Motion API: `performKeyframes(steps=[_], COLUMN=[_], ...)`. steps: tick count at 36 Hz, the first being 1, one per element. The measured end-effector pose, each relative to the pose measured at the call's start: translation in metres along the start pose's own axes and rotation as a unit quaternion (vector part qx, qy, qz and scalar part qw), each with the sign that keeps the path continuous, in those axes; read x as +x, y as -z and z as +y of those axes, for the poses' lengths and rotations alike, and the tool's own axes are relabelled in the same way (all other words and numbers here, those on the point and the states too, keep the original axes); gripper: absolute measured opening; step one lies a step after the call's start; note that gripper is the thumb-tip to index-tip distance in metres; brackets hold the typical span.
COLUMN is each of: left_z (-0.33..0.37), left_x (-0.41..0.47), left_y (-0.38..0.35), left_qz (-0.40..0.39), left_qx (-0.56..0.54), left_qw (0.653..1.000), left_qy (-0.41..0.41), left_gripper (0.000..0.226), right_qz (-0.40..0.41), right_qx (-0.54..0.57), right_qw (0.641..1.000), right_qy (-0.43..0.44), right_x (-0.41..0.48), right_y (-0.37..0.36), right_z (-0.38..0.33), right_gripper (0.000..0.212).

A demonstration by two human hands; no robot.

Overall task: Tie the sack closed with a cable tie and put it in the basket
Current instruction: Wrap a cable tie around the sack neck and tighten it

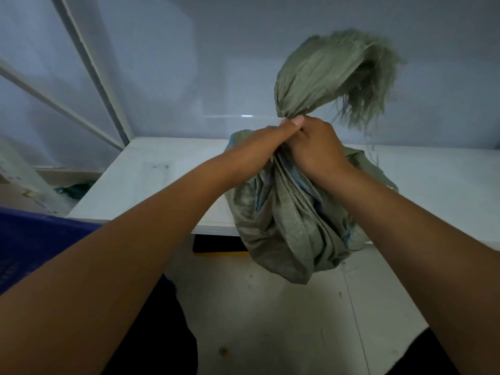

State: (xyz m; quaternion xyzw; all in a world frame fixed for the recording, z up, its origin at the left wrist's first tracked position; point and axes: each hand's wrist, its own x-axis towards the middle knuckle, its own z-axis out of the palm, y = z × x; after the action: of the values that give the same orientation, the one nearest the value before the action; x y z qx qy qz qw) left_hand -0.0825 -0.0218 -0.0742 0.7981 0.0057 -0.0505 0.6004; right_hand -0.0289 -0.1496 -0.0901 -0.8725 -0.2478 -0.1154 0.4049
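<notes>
A grey-green woven sack stands on the front edge of a white table, its lower part hanging over the edge. Its neck is gathered tight, and the frayed mouth flares upward above the bunch. My left hand and my right hand both grip the gathered neck, side by side and touching each other. No cable tie shows; the hands cover the neck. A dark blue basket sits at the lower left, beside the table.
A pale wall stands behind the table, with a white-framed glass panel at the left. A cardboard box with something dark green in it lies left of the table. White tiled floor spreads below.
</notes>
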Motion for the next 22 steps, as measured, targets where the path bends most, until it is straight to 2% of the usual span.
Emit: performKeyframes(steps=[4, 7, 12, 14, 18, 22], left_z=[-0.006, -0.013, -0.013, -0.017, -0.030, -0.037], left_x=[0.002, 0.004, -0.004, -0.005, 0.002, 0.010], left_y=[-0.001, 0.006, 0.005, -0.003, -0.013, -0.012], left_qz=[-0.009, -0.082, -0.188, -0.222, -0.198, -0.128], left_qx=[-0.017, -0.030, 0.051, 0.107, 0.214, 0.291], left_qw=[1.000, 0.996, 0.981, 0.969, 0.956, 0.948], left_qy=[0.007, 0.013, 0.008, 0.024, 0.029, 0.018], left_gripper=[0.081, 0.091, 0.052, 0.050, 0.061, 0.053], right_qz=[0.004, -0.005, 0.032, 0.024, -0.012, -0.033], right_qx=[0.037, 0.069, 0.132, 0.160, 0.144, 0.135], right_qw=[0.999, 0.998, 0.989, 0.984, 0.985, 0.983], right_qy=[0.007, 0.006, -0.063, -0.079, -0.098, -0.120], right_x=[-0.006, -0.007, -0.001, -0.001, -0.006, -0.005], right_y=[0.003, 0.007, 0.018, 0.020, 0.018, 0.015], right_z=[-0.001, -0.005, -0.012, -0.013, -0.016, -0.013], right_gripper=[0.040, 0.038, 0.043, 0.040, 0.040, 0.038])
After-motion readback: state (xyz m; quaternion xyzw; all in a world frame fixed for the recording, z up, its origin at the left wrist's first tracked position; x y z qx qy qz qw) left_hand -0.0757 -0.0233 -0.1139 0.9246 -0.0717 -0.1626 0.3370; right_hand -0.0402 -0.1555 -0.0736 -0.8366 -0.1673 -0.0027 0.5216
